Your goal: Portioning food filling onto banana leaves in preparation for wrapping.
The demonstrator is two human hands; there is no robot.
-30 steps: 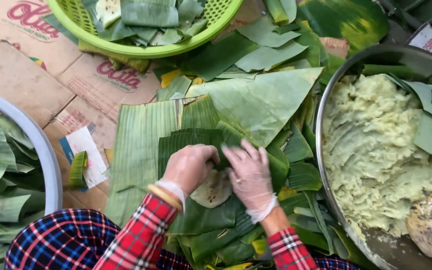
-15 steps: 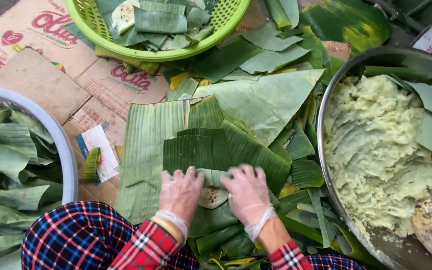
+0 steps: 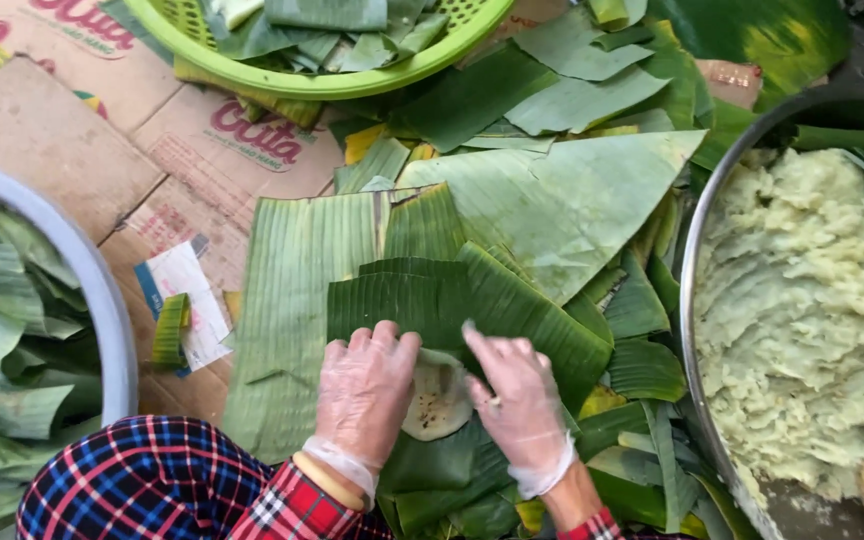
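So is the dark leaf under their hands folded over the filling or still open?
Partly folded: the dark banana leaf covers most of the pale dough, which still shows between the left hand and right hand.

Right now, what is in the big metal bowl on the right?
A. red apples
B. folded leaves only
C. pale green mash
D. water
C: the metal bowl is heaped with lumpy pale green mash, with only a leaf tip at its far edge.

Green banana leaves (image 3: 552,200), lime basket (image 3: 352,80) (red-blue plaid sleeve (image 3: 152,480)).
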